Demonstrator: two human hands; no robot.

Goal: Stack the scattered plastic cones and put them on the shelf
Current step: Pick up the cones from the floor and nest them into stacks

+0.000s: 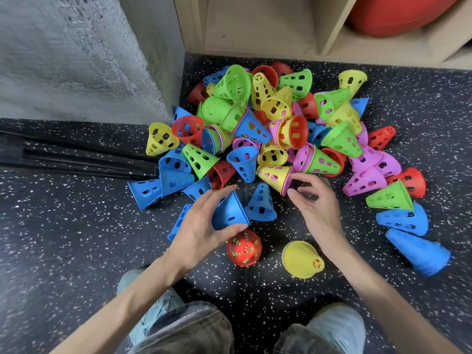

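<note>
A heap of several perforated plastic cones (pixel 260 129) in blue, green, yellow, red and pink lies on the speckled floor in front of a wooden shelf (pixel 258 29). My left hand (pixel 201 226) grips a blue cone (pixel 229 213) near the heap's front edge, fingers over its top and thumb under its rim. My right hand (pixel 314 200) hovers with loosely curled fingers beside the rim of a lying yellow cone (pixel 274 175) and holds nothing. Another blue cone (pixel 261 204) stands between my hands. A red cone stack (pixel 244 247) and a yellow cone stack (pixel 302 259) stand close to me.
A grey concrete wall (pixel 76 54) rises at the left, with black rods (pixel 76 159) lying along its foot. A red ball (pixel 398 14) sits in the shelf's right compartment. A stack of blue cones (pixel 419 249) lies at the right. My knees and shoes fill the bottom edge.
</note>
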